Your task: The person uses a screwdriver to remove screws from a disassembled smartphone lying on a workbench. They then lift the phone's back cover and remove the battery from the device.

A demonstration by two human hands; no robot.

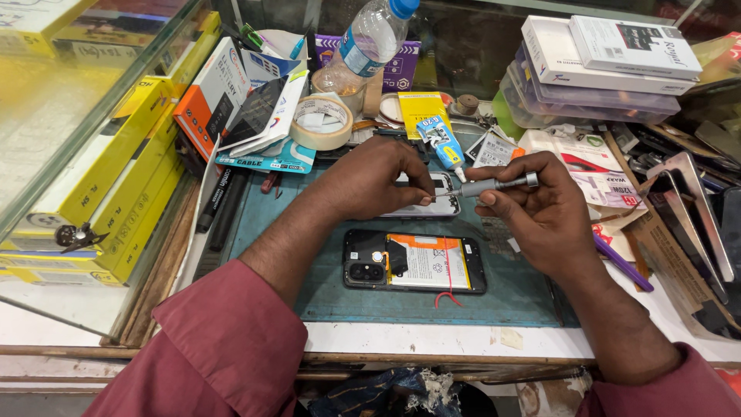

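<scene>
Table (pixel 401 340): cluttered, with a pale worn front edge. A teal work mat (pixel 270 224) covers the middle. Stacked yellow boxes (pixel 116 177) run along the left side behind glass; white and clear flat boxes (pixel 587 69) are piled at far right.

Opened phone (pixel 414 262) lies flat on the mat, back off, battery and camera module exposed, a red wire looping off its near edge. It sits nearest the person, below both hands and touching neither.

A second phone part (pixel 432 202), a light-coloured frame or back cover, lies just beyond it, partly under the left hand.

Left hand (pixel 370 181): fingers curled, fingertips pinched at the screwdriver's tip, over that frame.

Right hand (pixel 540 212): closed on a grey precision screwdriver (pixel 490 186), held nearly horizontal, tip pointing left to the left fingertips.

Behind the hands: a roll of tape (pixel 320 122), a clear plastic bottle with a blue cap (pixel 370 38), and a small glue tube (pixel 444 147) lying just beyond the screwdriver.

A purple tool (pixel 621 262) lies on the mat's right edge, beside the right wrist.
</scene>
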